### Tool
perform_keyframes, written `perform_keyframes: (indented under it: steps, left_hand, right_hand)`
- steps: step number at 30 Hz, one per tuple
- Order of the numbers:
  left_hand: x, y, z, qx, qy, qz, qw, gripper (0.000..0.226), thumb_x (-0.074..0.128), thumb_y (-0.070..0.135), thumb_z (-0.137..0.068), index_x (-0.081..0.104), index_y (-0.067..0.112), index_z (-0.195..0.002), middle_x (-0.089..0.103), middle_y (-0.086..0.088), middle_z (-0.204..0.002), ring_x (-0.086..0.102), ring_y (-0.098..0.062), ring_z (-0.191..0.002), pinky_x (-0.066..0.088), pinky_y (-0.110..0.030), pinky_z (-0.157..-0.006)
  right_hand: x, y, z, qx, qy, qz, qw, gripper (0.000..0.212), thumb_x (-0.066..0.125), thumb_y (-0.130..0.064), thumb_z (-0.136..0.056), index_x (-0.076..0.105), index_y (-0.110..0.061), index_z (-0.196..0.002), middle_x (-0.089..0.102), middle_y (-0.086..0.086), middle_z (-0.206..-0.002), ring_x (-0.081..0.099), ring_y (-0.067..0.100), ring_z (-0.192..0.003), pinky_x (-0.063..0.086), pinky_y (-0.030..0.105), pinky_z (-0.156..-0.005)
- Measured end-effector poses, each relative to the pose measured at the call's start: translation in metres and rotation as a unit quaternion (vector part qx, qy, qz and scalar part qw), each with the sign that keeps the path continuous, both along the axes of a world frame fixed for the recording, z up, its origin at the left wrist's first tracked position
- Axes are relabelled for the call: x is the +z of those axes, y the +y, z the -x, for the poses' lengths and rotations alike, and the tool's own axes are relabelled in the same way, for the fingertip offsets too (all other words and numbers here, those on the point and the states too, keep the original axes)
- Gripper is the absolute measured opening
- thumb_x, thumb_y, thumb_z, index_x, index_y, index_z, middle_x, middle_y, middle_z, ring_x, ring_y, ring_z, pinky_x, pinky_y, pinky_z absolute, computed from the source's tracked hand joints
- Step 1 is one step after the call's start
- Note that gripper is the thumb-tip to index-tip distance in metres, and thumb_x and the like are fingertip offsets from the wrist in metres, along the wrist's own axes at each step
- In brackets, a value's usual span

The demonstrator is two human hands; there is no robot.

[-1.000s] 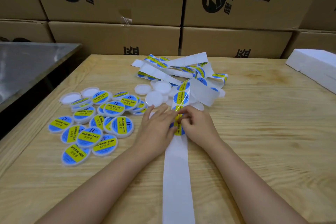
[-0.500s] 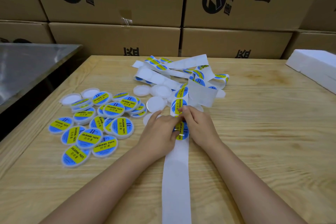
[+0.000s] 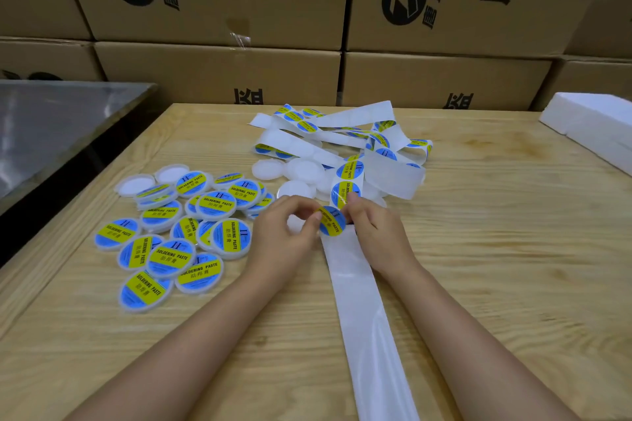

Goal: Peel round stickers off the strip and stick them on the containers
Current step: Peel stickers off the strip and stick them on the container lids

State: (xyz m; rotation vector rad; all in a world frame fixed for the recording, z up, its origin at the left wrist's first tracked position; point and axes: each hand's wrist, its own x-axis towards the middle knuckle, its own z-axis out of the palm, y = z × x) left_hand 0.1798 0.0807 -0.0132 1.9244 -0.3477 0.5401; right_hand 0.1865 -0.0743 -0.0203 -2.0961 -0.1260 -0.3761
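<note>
View from above a wooden table (image 3: 496,267), looking down at a person's two bare hands near its centre. Between them is one round sticker (image 3: 332,225), blue with a yellow band, lifted and tilted just above the table. The left hand (image 3: 285,237) has its fingers curled, and thumb and fingertip pinch the sticker's 9 o'clock edge. Something white shows inside that hand's curl; what it is cannot be told. The right hand (image 3: 378,232) is also curled and pinches the sticker's 3 o'clock edge.

The strip (image 3: 364,311), bare white backing here, runs from under the sticker towards 6 o'clock and off the near edge. At 12 o'clock from the hands it rises with more stickers on it into a loose tangle of loops. Blank containers (image 3: 302,170), round and white, lie just beside that tangle. At 9 o'clock sits a heap of labelled containers (image 3: 191,236), overlapping one another, reading "SOLDERING PASTE".

Cardboard boxes (image 3: 219,75) are stacked along the far side. A foam block (image 3: 591,123) lies at 2 o'clock, and a steel surface (image 3: 51,123) at 10 o'clock.
</note>
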Motion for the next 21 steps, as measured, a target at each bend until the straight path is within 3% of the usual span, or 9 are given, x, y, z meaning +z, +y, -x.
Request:
perform_keyframes:
  steps: [4,7,9,13,15,18,21]
  left_hand:
    - [0.0039,0.0026,-0.0007,0.034,0.014,0.097,0.995,0.028,0.067,0.004,-0.081,0.060,0.030,-0.075,0.063,0.014,-0.071,0.056,0.008,-0.070,0.039,-0.004,-0.070]
    - [0.0033,0.0053,-0.0043,0.023,0.059,0.140,0.988,0.028,0.066,0.004,-0.083,0.062,0.031,-0.077,0.064,0.015,-0.072,0.058,0.000,-0.074,0.046,-0.017,-0.075]
    - [0.0026,0.0046,-0.0046,0.003,0.080,0.139,0.987,0.029,0.066,0.005,-0.083,0.063,0.032,-0.077,0.065,0.018,-0.069,0.058,0.002,-0.072,0.046,-0.016,-0.073]
    - [0.0017,0.0026,-0.0049,-0.007,0.076,0.119,0.990,0.030,0.068,0.005,-0.081,0.063,0.034,-0.077,0.065,0.018,-0.071,0.057,0.010,-0.066,0.045,-0.008,-0.070]
    - [0.0015,0.0034,-0.0054,-0.016,0.074,0.100,0.992,0.029,0.067,0.004,-0.082,0.065,0.033,-0.080,0.066,0.020,-0.077,0.059,0.011,-0.071,0.044,-0.006,-0.071]
    - [0.0014,0.0045,-0.0033,-0.028,0.069,0.036,0.997,0.026,0.062,0.004,-0.086,0.069,0.028,-0.095,0.067,0.019,-0.090,0.058,0.011,-0.084,0.039,-0.002,-0.075]
    - [-0.0008,0.0058,-0.0018,0.003,-0.008,-0.085,0.996,0.027,0.054,0.007,-0.090,0.069,0.016,-0.110,0.068,0.007,-0.103,0.060,-0.005,-0.098,0.042,-0.015,-0.088]
  right_hand:
    - [0.0011,-0.0006,0.0025,0.004,-0.003,0.012,1.000,0.041,0.045,-0.051,-0.090,0.055,-0.022,-0.063,0.062,-0.001,-0.064,0.055,0.009,-0.064,0.039,0.021,-0.060]
    - [0.0009,-0.0008,0.0014,0.013,-0.017,-0.009,1.000,0.020,0.061,-0.032,-0.089,0.066,-0.018,-0.076,0.064,-0.007,-0.070,0.053,0.003,-0.064,0.038,0.015,-0.059]
    - [0.0025,-0.0008,-0.0007,0.009,-0.031,-0.047,0.998,0.007,0.065,-0.021,-0.087,0.070,-0.017,-0.085,0.067,-0.008,-0.079,0.052,0.004,-0.068,0.037,0.014,-0.061]
    - [0.0049,-0.0006,-0.0031,0.026,-0.002,-0.151,0.988,0.013,0.068,-0.012,-0.084,0.068,-0.021,-0.074,0.059,-0.013,-0.064,0.044,0.006,-0.061,0.035,0.015,-0.059]
    - [0.0053,-0.0007,-0.0042,0.024,0.009,-0.165,0.986,0.018,0.068,-0.012,-0.084,0.066,-0.022,-0.069,0.056,-0.013,-0.060,0.044,0.012,-0.064,0.036,0.021,-0.060]
    - [0.0054,-0.0001,-0.0046,0.022,0.007,-0.162,0.987,0.021,0.065,-0.012,-0.086,0.063,-0.023,-0.069,0.055,-0.019,-0.054,0.043,0.007,-0.061,0.036,0.016,-0.057]
    - [0.0039,0.0025,-0.0037,0.023,0.006,-0.155,0.988,0.020,0.064,-0.012,-0.088,0.062,-0.022,-0.070,0.054,-0.017,-0.055,0.042,0.003,-0.057,0.036,0.016,-0.056]
